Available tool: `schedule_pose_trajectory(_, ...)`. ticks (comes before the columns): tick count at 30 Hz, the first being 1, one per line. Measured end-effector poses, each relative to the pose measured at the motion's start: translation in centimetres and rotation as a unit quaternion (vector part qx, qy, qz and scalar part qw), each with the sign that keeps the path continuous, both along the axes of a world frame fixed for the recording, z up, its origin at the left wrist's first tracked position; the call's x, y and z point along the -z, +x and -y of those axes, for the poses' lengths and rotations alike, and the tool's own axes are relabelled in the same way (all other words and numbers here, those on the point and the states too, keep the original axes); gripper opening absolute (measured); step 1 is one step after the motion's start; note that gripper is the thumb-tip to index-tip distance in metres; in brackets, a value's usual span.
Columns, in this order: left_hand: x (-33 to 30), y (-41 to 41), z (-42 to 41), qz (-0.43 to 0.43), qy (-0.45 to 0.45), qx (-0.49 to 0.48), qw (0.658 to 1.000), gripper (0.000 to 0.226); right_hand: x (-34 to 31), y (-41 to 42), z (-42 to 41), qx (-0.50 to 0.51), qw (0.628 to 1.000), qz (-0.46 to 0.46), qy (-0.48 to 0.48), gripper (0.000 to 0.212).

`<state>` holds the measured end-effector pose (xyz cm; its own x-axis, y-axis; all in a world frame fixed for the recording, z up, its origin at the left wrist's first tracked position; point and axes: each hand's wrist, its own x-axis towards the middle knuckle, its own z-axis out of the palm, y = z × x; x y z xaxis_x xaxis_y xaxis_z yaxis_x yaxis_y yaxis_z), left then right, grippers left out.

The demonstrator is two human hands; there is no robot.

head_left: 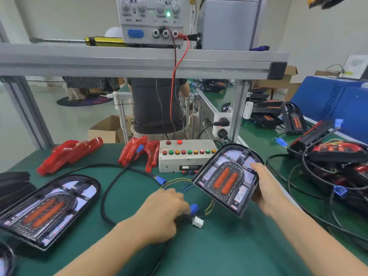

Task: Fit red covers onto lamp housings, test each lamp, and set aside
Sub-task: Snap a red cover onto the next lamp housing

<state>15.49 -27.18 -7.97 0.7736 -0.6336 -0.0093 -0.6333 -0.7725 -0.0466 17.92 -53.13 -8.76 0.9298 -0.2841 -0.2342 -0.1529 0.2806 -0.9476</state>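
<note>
Green matting covers the desk, with a button-studded test box at the back. The right hand holds a lamp housing tilted up off the mat, fingers wrapped round its edge, no red cover on it. The left hand pinches a blue plug on the lamp's wires; this looks like hooking up for a test or unhooking. Another bare housing lies at left, red covers wait behind, and a pile of lamps sits at right. Plenty remains.
</note>
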Motion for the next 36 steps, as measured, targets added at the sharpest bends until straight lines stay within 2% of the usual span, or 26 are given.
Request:
schedule_pose_trajectory(3, 0.5, 0.6, -0.8, -0.047, -0.025, -0.024, 0.998, 0.052, -0.1, -0.2, 0.2, -0.042, 0.998, -0.027, -0.045, 0.028)
schedule_pose_trajectory(6, 0.9, 0.8, -1.5, -0.161, -0.111, -0.042, 0.980, 0.047, 0.0, -0.4, -0.1, -0.102, 0.988, -0.060, -0.097, 0.033)
schedule_pose_trajectory(8, 0.6, 0.9, -2.1, -0.253, -0.196, -0.071, 0.945, 0.031, -0.1, -0.3, -0.4, -0.122, 0.984, -0.064, -0.116, 0.032)
schedule_pose_trajectory(10, 0.3, 1.0, -2.4, -0.316, -0.302, -0.102, 0.894, 0.014, -0.3, -0.1, -0.5, -0.133, 0.981, -0.052, -0.134, 0.031)
schedule_pose_trajectory(11, 0.1, 1.0, -2.2, -0.322, -0.356, -0.118, 0.869, 0.006, -0.4, 0.0, -0.6, -0.138, 0.978, -0.045, -0.148, 0.030)
schedule_pose_trajectory(13, -0.2, 0.8, -1.3, -0.319, -0.439, -0.136, 0.829, 0.008, -0.6, -0.1, -0.8, -0.151, 0.972, -0.034, -0.176, 0.029)
schedule_pose_trajectory(15, -0.4, 0.6, 0.2, -0.336, -0.478, -0.135, 0.800, 0.003, -0.9, -0.2, -1.2, -0.165, 0.966, -0.029, -0.199, 0.027)
schedule_pose_trajectory(17, -0.3, 0.4, 1.4, -0.335, -0.458, -0.118, 0.815, 0.008, -1.2, -0.1, -1.5, -0.172, 0.965, -0.021, -0.198, 0.031)
schedule_pose_trajectory(19, 0.2, 0.5, 2.2, -0.320, -0.444, -0.120, 0.828, 0.016, -1.3, -0.3, -1.7, -0.172, 0.972, -0.012, -0.158, 0.041)
schedule_pose_trajectory(22, 0.6, 0.6, 2.6, -0.315, -0.470, -0.135, 0.813, 0.020, 0.2, -1.7, -2.0, -0.194, 0.981, -0.011, 0.008, 0.060)
schedule_pose_trajectory(24, 0.8, 0.4, 2.6, -0.329, -0.463, -0.124, 0.813, 0.019, 1.8, -2.8, -2.4, -0.212, 0.971, -0.012, 0.112, 0.071)
schedule_pose_trajectory(27, 0.3, 1.0, 2.1, -0.348, -0.428, -0.137, 0.823, 0.025, 3.4, -3.6, -2.4, -0.191, 0.958, -0.013, 0.211, 0.072)
schedule_pose_trajectory(29, -1.0, 3.0, 1.0, -0.277, -0.443, -0.181, 0.833, 0.031, 3.3, -3.6, -2.1, -0.163, 0.966, -0.013, 0.202, 0.063)
schedule_pose_trajectory(32, -2.5, 7.5, -1.5, -0.063, -0.422, -0.240, 0.872, 0.024, 2.9, -3.2, -1.8, -0.145, 0.975, -0.024, 0.169, 0.054)
schedule_pose_trajectory(34, -2.4, 10.3, -3.0, -0.016, -0.383, -0.300, 0.874, 0.021, 2.5, -3.1, -2.1, -0.150, 0.978, -0.030, 0.145, 0.053)
schedule_pose_trajectory(36, -1.4, 12.4, -3.9, -0.014, -0.336, -0.350, 0.875, 0.026, 2.1, -3.1, -2.4, -0.159, 0.979, -0.039, 0.122, 0.052)
